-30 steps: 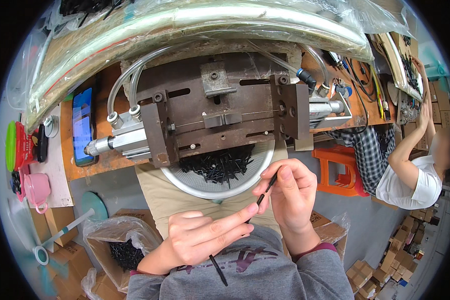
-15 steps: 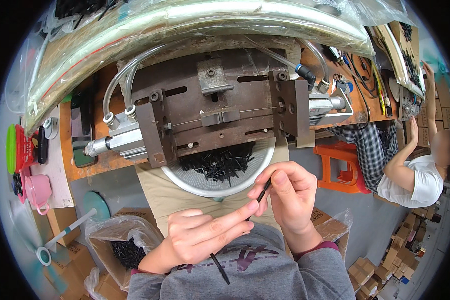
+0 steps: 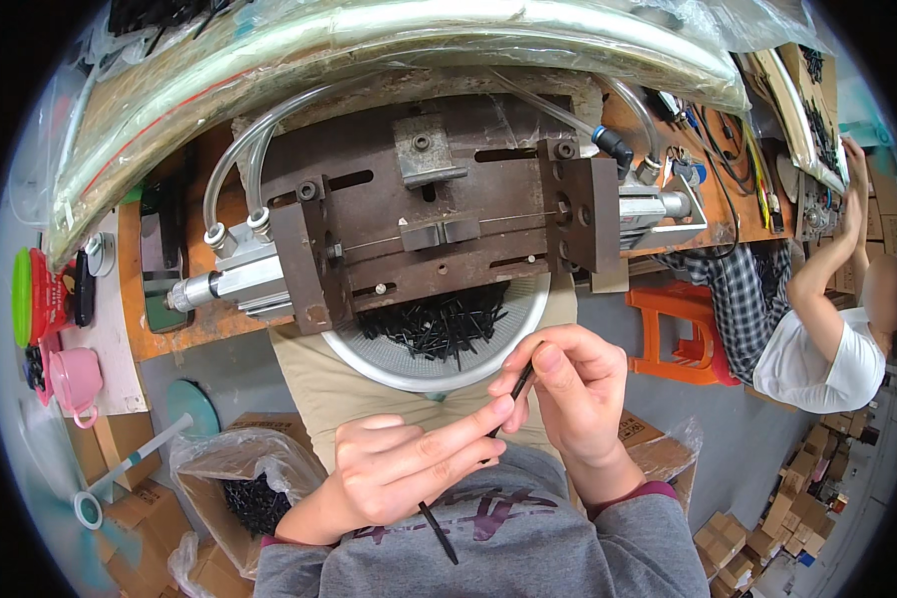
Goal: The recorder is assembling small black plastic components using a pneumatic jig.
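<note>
In front of my chest, my right hand [image 3: 580, 399] pinches a thin black stick-like piece [image 3: 521, 381] between thumb and fingers. My left hand [image 3: 394, 466] reaches in from the other side, its fingertips at the lower end of that piece. A second thin black stick-like piece [image 3: 439, 533] pokes out below the left palm, held within that hand; its upper part is hidden. Just beyond my hands, a white perforated basin [image 3: 419, 382] sits over my lap, with many similar black pieces [image 3: 439, 324] inside. What kind of parts they are, I cannot tell.
A brown metal fixture [image 3: 379, 209] with air cylinders [image 3: 254, 279] and clear hoses stands on the wooden bench beyond the basin. A plastic-lined carton [image 3: 254, 488] of black pieces is at lower left. A co-worker [image 3: 817, 339] sits right, by an orange stool [image 3: 673, 329].
The piece in my right hand has tilted and shifted slightly, with small finger movements. My left hand has barely moved. The co-worker's arm has swung up and away.
</note>
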A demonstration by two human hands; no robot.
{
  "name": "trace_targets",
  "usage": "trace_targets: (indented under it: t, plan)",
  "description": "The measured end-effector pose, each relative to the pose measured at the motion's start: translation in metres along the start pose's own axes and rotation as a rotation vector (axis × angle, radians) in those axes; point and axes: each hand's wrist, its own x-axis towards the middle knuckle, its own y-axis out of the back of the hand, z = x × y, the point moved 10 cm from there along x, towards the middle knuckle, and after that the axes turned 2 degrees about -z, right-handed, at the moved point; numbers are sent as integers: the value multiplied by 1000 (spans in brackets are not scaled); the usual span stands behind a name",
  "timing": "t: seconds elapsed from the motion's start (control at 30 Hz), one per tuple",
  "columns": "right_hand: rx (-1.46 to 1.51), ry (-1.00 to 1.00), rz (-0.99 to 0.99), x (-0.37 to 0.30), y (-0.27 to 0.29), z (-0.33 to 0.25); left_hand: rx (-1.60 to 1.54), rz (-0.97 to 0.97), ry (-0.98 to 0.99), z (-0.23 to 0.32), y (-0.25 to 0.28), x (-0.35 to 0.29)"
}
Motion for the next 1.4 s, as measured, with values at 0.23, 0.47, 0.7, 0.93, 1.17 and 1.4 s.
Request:
trace_targets:
  t: [0.23,0.47,0.7,0.93,1.17,1.4]
  plan:
    - [-101,-83,-100,-7,-9,8,29,184,12,0,11,-1]
    - [-296,-51,56,-20,1,1,437,159,183,-24,8,23]
    - [-393,-38,89,-28,14,3,552,153,194,-37,0,37]
    - [-366,-31,80,-22,15,4,571,114,210,-37,-3,42]
    - [-273,170,65,-20,6,-13,602,78,250,-35,-5,45]
    - [-268,222,103,-8,1,-35,219,12,319,-14,2,41]
